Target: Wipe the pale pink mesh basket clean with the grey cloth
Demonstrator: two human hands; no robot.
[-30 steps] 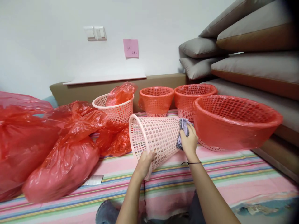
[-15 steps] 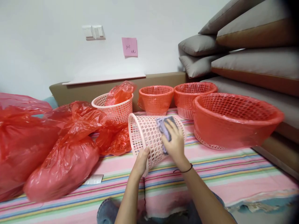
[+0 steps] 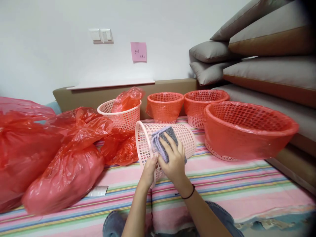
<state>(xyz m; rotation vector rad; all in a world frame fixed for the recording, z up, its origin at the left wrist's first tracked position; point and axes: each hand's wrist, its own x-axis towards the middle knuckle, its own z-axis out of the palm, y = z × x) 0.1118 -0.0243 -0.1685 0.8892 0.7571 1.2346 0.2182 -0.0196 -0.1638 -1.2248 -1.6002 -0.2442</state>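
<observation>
A pale pink plastic basket with a lattice wall lies on its side on the striped cloth, its mouth facing left. My left hand grips its rim at the lower front, thumb on the outside and the other fingers mostly hidden. Against the upper front wall, near the rim, my right hand presses a folded grey and lilac cloth. The fingers of that hand lie over the cloth, which covers part of the lattice.
Three baskets wrapped in red plastic bags stand behind and right: a small one, a middle one and a large one. Left are red plastic bags and an upright pink basket. Grey cushions rise at right.
My right hand has slid the cloth leftward along the basket wall, from near its base toward the rim. My left hand stays on the rim, and the basket has hardly moved.
</observation>
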